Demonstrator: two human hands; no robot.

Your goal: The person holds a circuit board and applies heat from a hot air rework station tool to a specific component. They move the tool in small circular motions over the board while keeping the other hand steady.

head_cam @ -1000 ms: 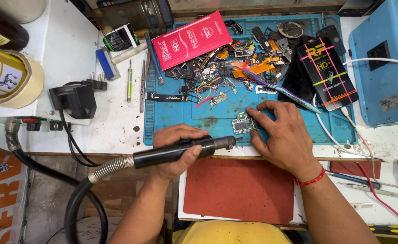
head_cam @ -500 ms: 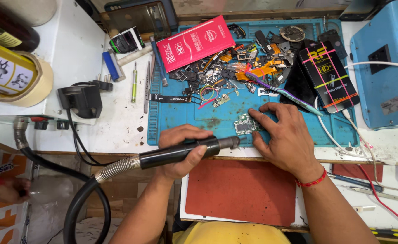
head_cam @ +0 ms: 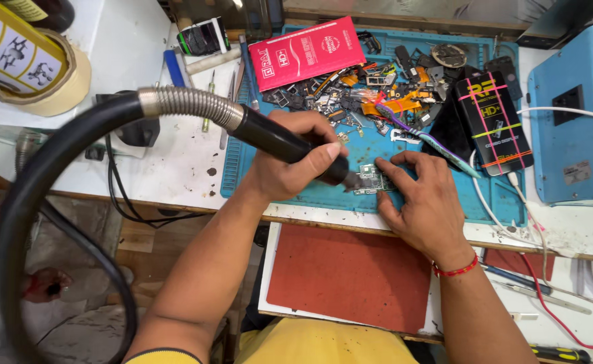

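The left hand (head_cam: 290, 158) grips the black rotary handpiece (head_cam: 290, 145), fingers wrapped tight around it, tip set on the small circuit board (head_cam: 372, 179). The board lies on the blue mat (head_cam: 242, 175) on the worktop. The right hand (head_cam: 421, 199) pins it, fingers spread flat. Work on the board appears under way; no finished result is discernible.

Left hand (head_cam: 290, 158) is curled in a fist-like pen grip, thumb on top, forearm running down toward 7 o'clock. Right hand (head_cam: 421, 199) lies palm down, fingers spread toward 11 o'clock, forearm toward 5 o'clock.
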